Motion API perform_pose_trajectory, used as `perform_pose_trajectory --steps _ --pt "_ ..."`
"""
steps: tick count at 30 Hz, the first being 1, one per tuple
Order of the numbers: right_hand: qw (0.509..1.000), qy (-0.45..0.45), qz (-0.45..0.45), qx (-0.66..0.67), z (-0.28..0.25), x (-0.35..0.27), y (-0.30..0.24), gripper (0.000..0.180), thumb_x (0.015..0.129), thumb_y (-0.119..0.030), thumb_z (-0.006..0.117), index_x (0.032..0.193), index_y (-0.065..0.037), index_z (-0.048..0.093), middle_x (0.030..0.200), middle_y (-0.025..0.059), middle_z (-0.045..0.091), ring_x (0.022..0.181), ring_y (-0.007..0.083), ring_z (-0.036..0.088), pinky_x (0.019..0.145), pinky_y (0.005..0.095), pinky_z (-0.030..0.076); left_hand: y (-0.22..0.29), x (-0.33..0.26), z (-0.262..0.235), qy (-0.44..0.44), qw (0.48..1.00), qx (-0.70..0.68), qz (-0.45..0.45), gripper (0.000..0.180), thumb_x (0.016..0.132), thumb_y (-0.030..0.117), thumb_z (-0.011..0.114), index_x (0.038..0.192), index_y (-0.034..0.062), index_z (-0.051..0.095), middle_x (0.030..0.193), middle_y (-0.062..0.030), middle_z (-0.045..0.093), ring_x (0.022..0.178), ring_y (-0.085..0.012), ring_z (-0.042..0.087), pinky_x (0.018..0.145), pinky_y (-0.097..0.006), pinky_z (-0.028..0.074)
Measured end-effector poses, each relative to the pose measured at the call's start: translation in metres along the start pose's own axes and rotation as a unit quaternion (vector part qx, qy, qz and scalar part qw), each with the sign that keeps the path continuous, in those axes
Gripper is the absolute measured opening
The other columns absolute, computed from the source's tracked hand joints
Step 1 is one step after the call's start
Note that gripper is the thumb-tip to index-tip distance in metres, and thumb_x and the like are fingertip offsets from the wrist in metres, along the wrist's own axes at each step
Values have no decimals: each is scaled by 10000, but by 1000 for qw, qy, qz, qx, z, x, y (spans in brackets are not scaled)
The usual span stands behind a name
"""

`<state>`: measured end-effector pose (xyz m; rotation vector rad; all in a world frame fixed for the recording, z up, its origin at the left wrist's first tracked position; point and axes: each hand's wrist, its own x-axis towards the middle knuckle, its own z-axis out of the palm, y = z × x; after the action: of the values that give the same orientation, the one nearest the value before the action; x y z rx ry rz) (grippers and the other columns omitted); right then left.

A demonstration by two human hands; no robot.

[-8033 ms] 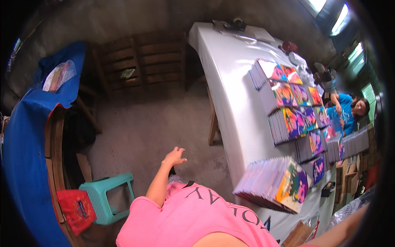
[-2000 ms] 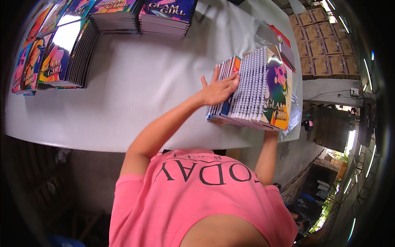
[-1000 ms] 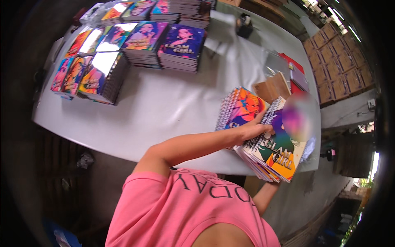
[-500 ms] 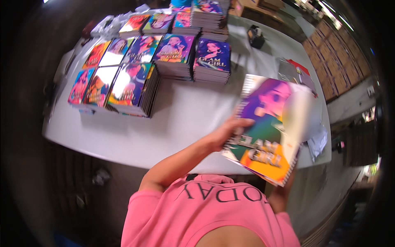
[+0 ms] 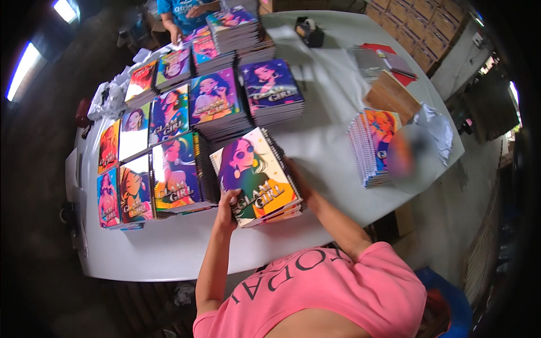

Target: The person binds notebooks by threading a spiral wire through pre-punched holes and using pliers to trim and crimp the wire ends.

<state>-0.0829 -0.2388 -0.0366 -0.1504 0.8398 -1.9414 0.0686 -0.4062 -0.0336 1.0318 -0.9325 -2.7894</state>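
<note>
Between my hands is a small stack of spiral notebooks (image 5: 256, 183), its top cover showing a purple-haired figure in sunglasses on a green and yellow ground. My left hand (image 5: 227, 207) grips the lower left edge, thumb over the cover. On the right edge is my right hand (image 5: 297, 179), its fingers mostly hidden by the stack. Just to the left stands a pile of notebooks with a dark, moonlit cover (image 5: 177, 174). Behind the held stack rise a purple-covered pile (image 5: 214, 98) and a dark blue pile (image 5: 272, 87).
Several more notebook piles fill the table's left side. On the right lie another spiral notebook stack (image 5: 376, 141), a brown board (image 5: 393, 97) and crumpled white plastic (image 5: 437, 127). A black tape dispenser (image 5: 310, 32) sits at the back. A person in a blue shirt (image 5: 186, 17) stands across the table (image 5: 332, 73).
The held notebooks have moved left, close to the piles, and my left hand now grips their lower left edge. The view has shifted, bringing the person opposite and the right-hand notebook stack into sight.
</note>
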Motion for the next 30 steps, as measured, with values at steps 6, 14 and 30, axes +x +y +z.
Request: perform_pose_trajectory --steps 6,14,30 --pt "1000 14 -6 19 -4 50 23 584 926 -481 397 1326 -55 391 1270 84 491 1120 162 496 956 324 411 46 8 15 104 991 59 59 151 724 120 492 871 93 515 740 -40 552 573 -154 519 548 -258 483" --pt "995 -36 88 33 24 44 -16 687 888 -571 388 1361 -76 334 1299 113 464 1140 216 497 967 367 410 62 -1 39 144 713 609 316 768 677 -100 411 1404 11 190 1374 -315 261 1260 -431 313 1029 -378 304" --pt "837 -28 -245 -488 30 -108 -179 550 785 -168 684 1253 27 472 1114 122 604 1027 181 577 916 322 436 -35 -33 187 -149 868 354 315 820 812 164 606 1438 62 84 1485 -174 112 1378 -289 106 1097 -407 106"
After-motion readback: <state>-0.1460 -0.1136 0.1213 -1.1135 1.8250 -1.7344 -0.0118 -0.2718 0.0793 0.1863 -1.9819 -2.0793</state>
